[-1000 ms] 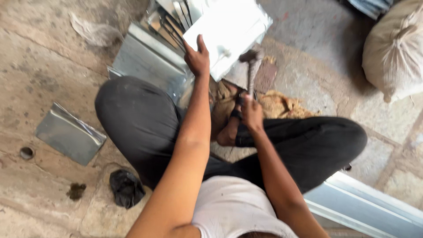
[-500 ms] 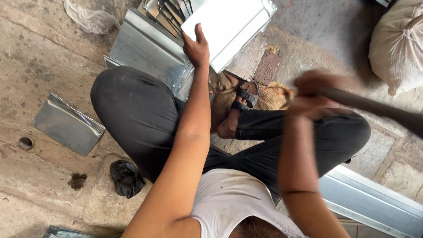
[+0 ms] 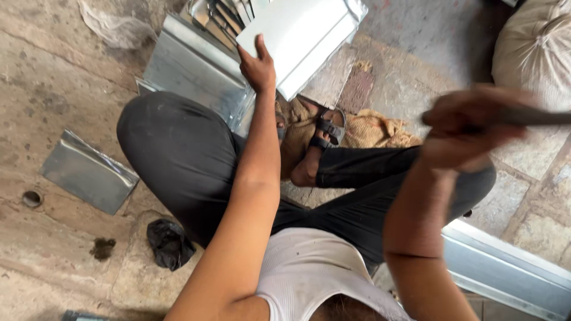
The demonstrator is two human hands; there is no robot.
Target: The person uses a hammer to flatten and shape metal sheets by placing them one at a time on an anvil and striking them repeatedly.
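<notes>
Left hand [image 3: 258, 66]: laid flat, fingers together, pressed on the near edge of a folded sheet-metal piece [image 3: 297, 35], bright and pale, which is held down at the far centre of the scene, on top of a stack of similar metal sections.

Right hand [image 3: 467, 128]: raised at the right, blurred, closed in a fist round a dark handle [image 3: 535, 116]; the tool's head is cut off by the frame edge.

Larger grey sheet-metal panel [image 3: 190, 71]: set just left of the held piece, against the knee.

Small bent metal offcut [image 3: 89, 172]: laid on the stone floor [image 3: 47, 89] at the left, well apart.

Black crumpled rag [image 3: 169, 242]: placed near left, beside the thigh.

Sandalled foot [image 3: 318, 142]: rested on sacking at centre.

Long metal channel [image 3: 505, 270]: seen near right.

Filled sack [image 3: 535, 47]: stood far right.
</notes>
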